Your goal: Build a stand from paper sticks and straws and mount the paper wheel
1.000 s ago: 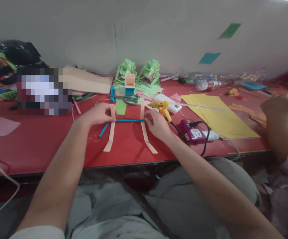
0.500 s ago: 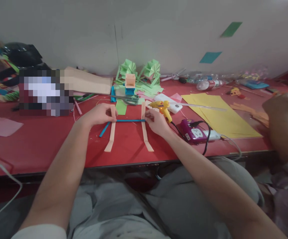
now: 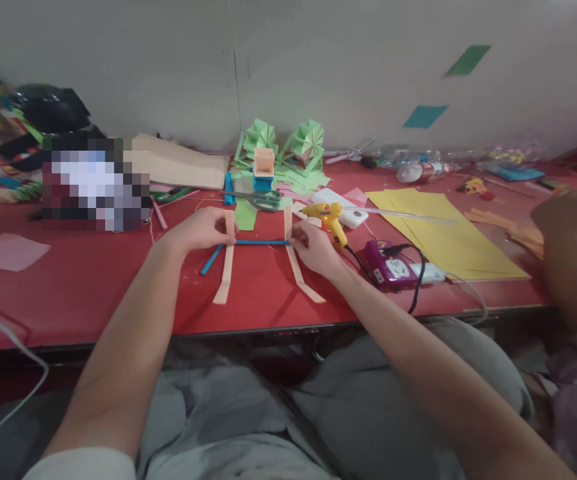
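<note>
My left hand (image 3: 212,228) is closed, its thumb and fingertips pinching the left peach paper strip (image 3: 226,273) where a blue paper strip (image 3: 261,243) meets it. The blue strip runs straight across to the right peach paper strip (image 3: 296,268). There my right hand (image 3: 313,243) is closed in a pinch on that peach strip, at the blue strip's right end. Both peach strips bend outward near their lower ends. A short blue piece (image 3: 211,260) slants down to the left from under my left fingers. The exact contact under the fingertips is hidden.
A yellow glue gun (image 3: 329,217) lies just beyond my right hand, near a purple power socket (image 3: 391,267). Scissors (image 3: 263,200) and green folded-paper pieces (image 3: 308,141) sit behind. Yellow sheets (image 3: 433,233) lie to the right, near another person's arm (image 3: 566,247).
The lower end of the right peach strip has swung to the right, so it slants more. Both hands keep their pinches; the whole view has shifted slightly.
</note>
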Available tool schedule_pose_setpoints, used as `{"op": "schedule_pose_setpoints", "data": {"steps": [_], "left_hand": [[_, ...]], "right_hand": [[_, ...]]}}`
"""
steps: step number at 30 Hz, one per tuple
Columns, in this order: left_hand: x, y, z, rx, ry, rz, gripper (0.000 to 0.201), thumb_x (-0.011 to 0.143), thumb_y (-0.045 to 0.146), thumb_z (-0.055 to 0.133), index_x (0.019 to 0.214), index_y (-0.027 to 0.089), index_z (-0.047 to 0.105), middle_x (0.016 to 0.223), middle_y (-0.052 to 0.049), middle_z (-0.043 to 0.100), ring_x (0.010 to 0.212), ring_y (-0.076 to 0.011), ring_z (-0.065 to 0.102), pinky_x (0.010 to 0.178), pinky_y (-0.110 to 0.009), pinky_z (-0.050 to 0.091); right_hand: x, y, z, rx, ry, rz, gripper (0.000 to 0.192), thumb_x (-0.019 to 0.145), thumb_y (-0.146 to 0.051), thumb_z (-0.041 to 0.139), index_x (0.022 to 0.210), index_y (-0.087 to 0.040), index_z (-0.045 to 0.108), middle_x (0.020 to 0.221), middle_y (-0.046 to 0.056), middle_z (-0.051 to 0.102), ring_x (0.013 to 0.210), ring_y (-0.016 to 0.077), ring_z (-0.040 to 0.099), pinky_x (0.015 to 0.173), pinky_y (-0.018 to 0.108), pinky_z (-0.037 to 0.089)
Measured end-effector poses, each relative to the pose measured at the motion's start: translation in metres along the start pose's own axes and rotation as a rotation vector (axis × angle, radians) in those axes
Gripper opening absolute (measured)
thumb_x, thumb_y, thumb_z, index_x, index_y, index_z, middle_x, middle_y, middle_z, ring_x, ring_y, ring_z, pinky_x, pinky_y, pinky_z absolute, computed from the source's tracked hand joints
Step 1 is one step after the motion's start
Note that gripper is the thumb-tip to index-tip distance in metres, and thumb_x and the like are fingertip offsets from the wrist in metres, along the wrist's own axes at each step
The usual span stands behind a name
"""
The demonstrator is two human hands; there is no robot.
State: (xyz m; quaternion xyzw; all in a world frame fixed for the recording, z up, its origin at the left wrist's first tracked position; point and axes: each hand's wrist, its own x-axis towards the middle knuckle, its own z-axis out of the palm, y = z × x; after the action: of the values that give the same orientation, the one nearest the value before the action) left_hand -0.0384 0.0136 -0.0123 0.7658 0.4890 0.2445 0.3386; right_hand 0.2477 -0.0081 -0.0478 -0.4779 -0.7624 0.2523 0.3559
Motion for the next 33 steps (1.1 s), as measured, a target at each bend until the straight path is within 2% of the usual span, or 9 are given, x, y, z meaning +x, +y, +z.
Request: {"op": "schedule_pose_setpoints", "data": {"steps": [8, 18, 25, 29, 33], "left_hand": [[0.0, -0.004, -0.001, -0.002, -0.004, 0.008, 0.019, 0.064, 0.036, 0.079, 0.071, 0.02, 0.07, 0.093, -0.005, 0.074, 0.087, -0.0236, 0.07, 0.078, -0.035, 0.056], [0.0, -0.004, -0.002, 0.023, 0.002, 0.004, 0.017, 0.065, 0.034, 0.078, 0.071, 0.02, 0.071, 0.097, -0.006, 0.073, 0.089, -0.0237, 0.069, 0.078, -0.034, 0.055], [-0.003, 0.006, -0.002, -0.027, -0.007, -0.047, 0.019, 0.067, 0.033, 0.077, 0.078, 0.018, 0.07, 0.085, -0.005, 0.075, 0.086, -0.025, 0.071, 0.081, -0.037, 0.057], [-0.006, 0.013, -0.005, -0.057, -0.024, -0.068, 0.023, 0.07, 0.036, 0.075, 0.082, 0.017, 0.07, 0.089, -0.006, 0.077, 0.09, -0.0256, 0.072, 0.086, -0.038, 0.057], [-0.007, 0.012, -0.007, -0.057, -0.047, -0.066, 0.028, 0.066, 0.037, 0.077, 0.085, 0.017, 0.071, 0.09, -0.007, 0.078, 0.091, -0.0269, 0.073, 0.086, -0.04, 0.058]], "right_hand": [[0.002, -0.001, -0.001, 0.006, -0.019, 0.058, 0.008, 0.084, -0.023, 0.055, 0.09, -0.019, 0.058, 0.092, 0.005, 0.068, 0.084, 0.0187, 0.062, 0.083, 0.035, 0.051], [0.002, 0.004, -0.002, -0.025, -0.02, -0.022, 0.009, 0.087, -0.021, 0.051, 0.09, -0.019, 0.058, 0.089, 0.004, 0.067, 0.085, 0.019, 0.062, 0.082, 0.032, 0.05], [0.002, 0.003, -0.005, -0.065, -0.005, -0.018, 0.008, 0.085, -0.02, 0.053, 0.086, -0.018, 0.061, 0.089, 0.005, 0.07, 0.081, 0.0184, 0.062, 0.08, 0.032, 0.049], [0.003, 0.007, -0.003, -0.046, 0.02, -0.022, 0.004, 0.083, -0.018, 0.057, 0.082, -0.02, 0.06, 0.086, 0.005, 0.069, 0.078, 0.0194, 0.062, 0.076, 0.033, 0.05], [0.004, 0.01, -0.001, -0.024, 0.035, -0.046, 0.004, 0.082, -0.017, 0.058, 0.08, -0.021, 0.058, 0.085, 0.005, 0.069, 0.077, 0.0206, 0.063, 0.075, 0.035, 0.051]]}}
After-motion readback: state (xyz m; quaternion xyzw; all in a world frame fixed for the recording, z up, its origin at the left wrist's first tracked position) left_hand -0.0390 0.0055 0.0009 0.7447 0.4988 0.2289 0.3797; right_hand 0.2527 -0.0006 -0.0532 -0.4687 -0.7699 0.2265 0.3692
